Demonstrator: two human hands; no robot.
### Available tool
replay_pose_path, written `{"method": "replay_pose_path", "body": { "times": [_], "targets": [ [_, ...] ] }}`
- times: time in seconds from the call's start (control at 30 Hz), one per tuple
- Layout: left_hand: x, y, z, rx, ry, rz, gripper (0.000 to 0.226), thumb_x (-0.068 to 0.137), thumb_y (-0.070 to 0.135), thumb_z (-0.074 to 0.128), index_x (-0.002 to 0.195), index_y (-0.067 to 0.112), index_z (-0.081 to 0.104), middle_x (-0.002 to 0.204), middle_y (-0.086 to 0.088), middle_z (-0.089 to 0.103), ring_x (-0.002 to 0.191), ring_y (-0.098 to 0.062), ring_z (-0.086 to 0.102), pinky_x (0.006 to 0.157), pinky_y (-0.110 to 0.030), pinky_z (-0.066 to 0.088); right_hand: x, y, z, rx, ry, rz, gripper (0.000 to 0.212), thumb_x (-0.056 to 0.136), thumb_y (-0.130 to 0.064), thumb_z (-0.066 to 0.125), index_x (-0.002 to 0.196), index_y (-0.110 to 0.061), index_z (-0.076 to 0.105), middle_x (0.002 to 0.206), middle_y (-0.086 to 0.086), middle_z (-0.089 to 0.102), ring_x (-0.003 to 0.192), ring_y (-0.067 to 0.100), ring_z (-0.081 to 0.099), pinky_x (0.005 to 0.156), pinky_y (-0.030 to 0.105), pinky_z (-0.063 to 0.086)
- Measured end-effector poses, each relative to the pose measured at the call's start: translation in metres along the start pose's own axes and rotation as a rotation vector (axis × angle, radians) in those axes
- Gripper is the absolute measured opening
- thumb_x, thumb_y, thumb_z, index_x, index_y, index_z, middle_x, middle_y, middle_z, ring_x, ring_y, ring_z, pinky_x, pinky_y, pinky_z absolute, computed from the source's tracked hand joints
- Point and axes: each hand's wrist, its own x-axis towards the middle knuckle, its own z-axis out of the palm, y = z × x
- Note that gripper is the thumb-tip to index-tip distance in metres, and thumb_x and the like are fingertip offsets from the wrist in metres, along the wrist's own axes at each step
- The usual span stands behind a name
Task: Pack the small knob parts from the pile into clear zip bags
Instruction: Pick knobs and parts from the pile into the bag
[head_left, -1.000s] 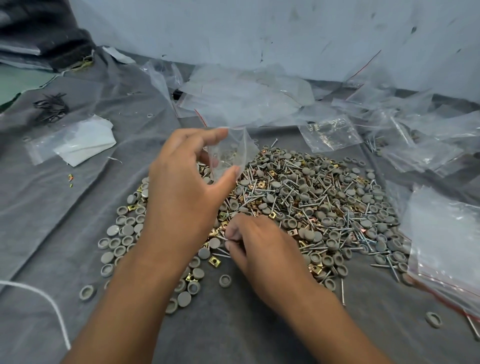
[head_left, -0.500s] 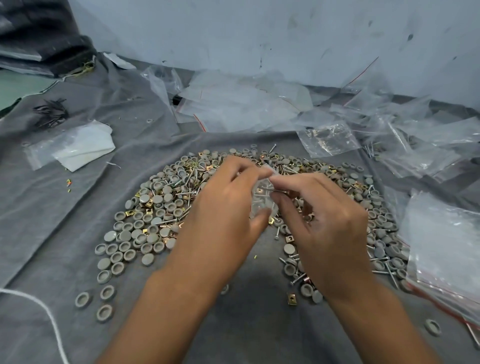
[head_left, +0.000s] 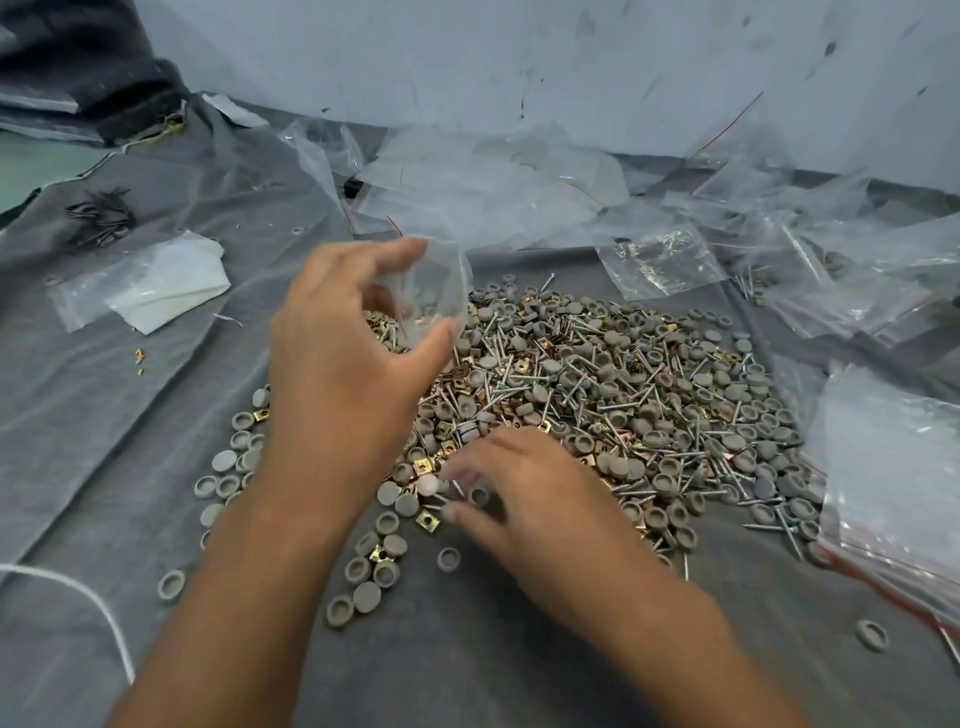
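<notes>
- The pile is a broad heap of small grey round knob caps, mixed with thin silver screws and little brass-coloured square clips, spread on a grey cloth
- Some caps lie dome up, others show a hollow underside; loose ones trail off the heap's near-left edge, and a single cap sits apart at the near right
- A small clear zip bag is raised above the far-left edge of the pile, its mouth pulled open; its contents cannot be made out through the plastic
- The left hand holds that bag, forefinger on the top edge and thumb pressing the lower side, the other fingers curled behind it
- The right hand is low at the near edge of the pile, below and to the right of the bag, its fingers bent down onto the caps and clips; the fingertips are blurred, so whether they pinch a part cannot be told
- More clear zip bags, several with red seal lines, lie heaped along the far side of the cloth against a pale wall
- One bag just beyond the pile holds shiny screws; a large bag lies along the right edge of the pile
- At far left lie a flat bag with white paper, a clump of dark metal pieces, and a white cord at the near-left edge
</notes>
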Motion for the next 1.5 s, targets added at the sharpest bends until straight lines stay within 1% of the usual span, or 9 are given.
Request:
{"method": "replay_pose_path", "body": {
  "times": [0.43, 0.6, 0.77, 0.9, 1.03, 1.13, 1.23, 1.4, 1.5],
  "targets": [
    [-0.002, -0.002, 0.003, 0.023, -0.035, 0.007, 0.053, 0.078, 0.026, 0.084, 0.128, 0.026, 0.065, 0.112, 0.013, 0.057, 0.09, 0.006, 0.056, 0.08, 0.0, 0.034, 0.002, -0.009, -0.001, -0.197, -0.096, -0.011, 0.023, 0.096, -0.027, 0.048, 0.118, -0.026, 0.046, 0.1, -0.008, 0.064, 0.101, 0.019, 0.049, 0.078, 0.035, 0.045],
    [-0.002, -0.003, 0.004, 0.022, -0.036, 0.006, 0.053, 0.079, 0.025, 0.083, 0.128, 0.026, 0.065, 0.113, 0.013, 0.058, 0.09, 0.004, 0.057, 0.08, -0.001, 0.036, -0.001, -0.013, -0.001, -0.303, -0.113, -0.012, 0.018, 0.091, -0.024, 0.047, 0.11, -0.024, 0.046, 0.103, -0.004, 0.062, 0.098, 0.021, 0.048, 0.07, 0.031, 0.028],
    [-0.002, -0.002, 0.004, 0.022, -0.035, 0.01, 0.053, 0.078, 0.025, 0.083, 0.128, 0.025, 0.065, 0.112, 0.012, 0.058, 0.09, 0.004, 0.057, 0.081, -0.002, 0.036, -0.002, -0.015, 0.002, -0.305, -0.11, -0.007, 0.014, 0.092, -0.022, 0.047, 0.106, -0.023, 0.045, 0.1, -0.002, 0.06, 0.096, 0.022, 0.049, 0.072, 0.033, 0.032],
    [-0.003, -0.001, 0.004, 0.042, -0.051, 0.028, 0.052, 0.078, 0.024, 0.084, 0.127, 0.025, 0.065, 0.11, 0.012, 0.057, 0.089, 0.003, 0.058, 0.078, 0.0, 0.034, -0.001, -0.004, -0.003, -0.078, -0.014, 0.051, 0.021, 0.096, -0.024, 0.052, 0.115, -0.029, 0.049, 0.099, -0.009, 0.056, 0.096, 0.012, 0.052, 0.077, 0.029, 0.043],
    [-0.004, 0.0, 0.004, 0.087, -0.12, 0.1, 0.054, 0.076, 0.02, 0.085, 0.127, 0.021, 0.065, 0.105, 0.011, 0.054, 0.087, 0.003, 0.055, 0.081, 0.002, 0.031, 0.006, 0.013, -0.033, 0.224, 0.192, 0.051, 0.026, 0.097, -0.02, 0.058, 0.12, -0.029, 0.066, 0.092, -0.021, 0.059, 0.079, -0.009, 0.053, 0.071, 0.007, 0.039],
    [-0.007, 0.003, 0.009, 0.144, -0.205, 0.142, 0.057, 0.076, 0.022, 0.084, 0.129, 0.023, 0.063, 0.108, 0.013, 0.053, 0.083, -0.002, 0.054, 0.083, 0.001, 0.032, 0.006, 0.022, -0.051, 0.475, 0.385, 0.065, 0.019, 0.098, -0.024, 0.052, 0.102, -0.033, 0.068, 0.071, -0.024, 0.056, 0.059, -0.001, 0.049, 0.053, 0.011, 0.036],
    [-0.014, 0.009, 0.017, 0.152, -0.273, 0.199, 0.056, 0.076, 0.025, 0.082, 0.129, 0.023, 0.063, 0.11, 0.015, 0.051, 0.088, 0.002, 0.048, 0.088, 0.001, 0.031, 0.005, 0.023, -0.057, 0.554, 0.5, 0.025, 0.015, 0.096, -0.024, 0.054, 0.098, -0.032, 0.067, 0.074, -0.016, 0.057, 0.062, 0.005, 0.049, 0.056, 0.02, 0.039],
    [-0.02, 0.015, 0.029, 0.109, -0.303, 0.25, 0.053, 0.076, 0.022, 0.081, 0.126, 0.02, 0.065, 0.112, 0.011, 0.055, 0.084, 0.001, 0.048, 0.084, -0.01, 0.039, 0.006, 0.017, -0.056, 0.246, 0.593, -0.1, 0.008, 0.096, -0.021, 0.067, 0.103, -0.023, 0.07, 0.092, -0.017, 0.065, 0.081, 0.002, 0.059, 0.074, 0.013, 0.041],
    [-0.022, 0.013, 0.032, 0.098, -0.288, 0.258, 0.052, 0.075, 0.015, 0.081, 0.125, 0.018, 0.066, 0.113, 0.007, 0.057, 0.085, 0.002, 0.048, 0.086, -0.014, 0.042, 0.007, 0.023, -0.054, -0.107, 0.599, -0.184, 0.013, 0.098, -0.023, 0.068, 0.107, -0.015, 0.074, 0.1, -0.005, 0.068, 0.093, 0.016, 0.059, 0.084, 0.028, 0.047]
  ]
}}
